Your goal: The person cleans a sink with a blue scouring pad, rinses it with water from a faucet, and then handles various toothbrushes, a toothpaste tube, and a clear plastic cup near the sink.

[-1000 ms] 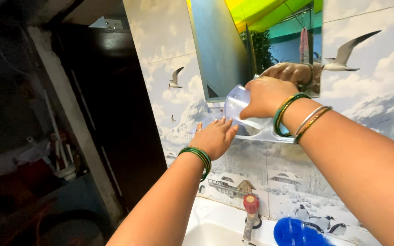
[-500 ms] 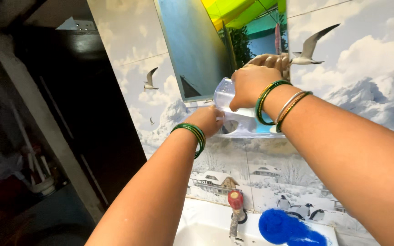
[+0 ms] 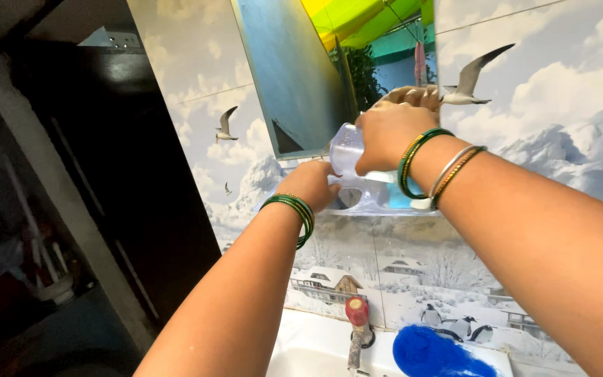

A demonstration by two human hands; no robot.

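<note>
My right hand (image 3: pixel 389 132) grips a clear plastic container (image 3: pixel 347 150) and holds it tilted over a clear plastic shelf (image 3: pixel 378 202) fixed under the wall mirror (image 3: pixel 315 63). My left hand (image 3: pixel 310 183) reaches up beside it with its fingers closed at the shelf's left end, just below the container. Whether it grips the shelf or something small on it is hidden. Green bangles ring both wrists.
A white washbasin (image 3: pixel 301 345) with a red-topped tap (image 3: pixel 356 318) sits below the shelf. A blue scrubber (image 3: pixel 437 352) lies on the basin's right rim. A dark doorway (image 3: pixel 71 209) opens to the left of the tiled wall with bird and snow pictures.
The view has shifted so the shelf and hands sit further right and lower. My left hand has closed in on the shelf's left end. My right hand keeps the container.
</note>
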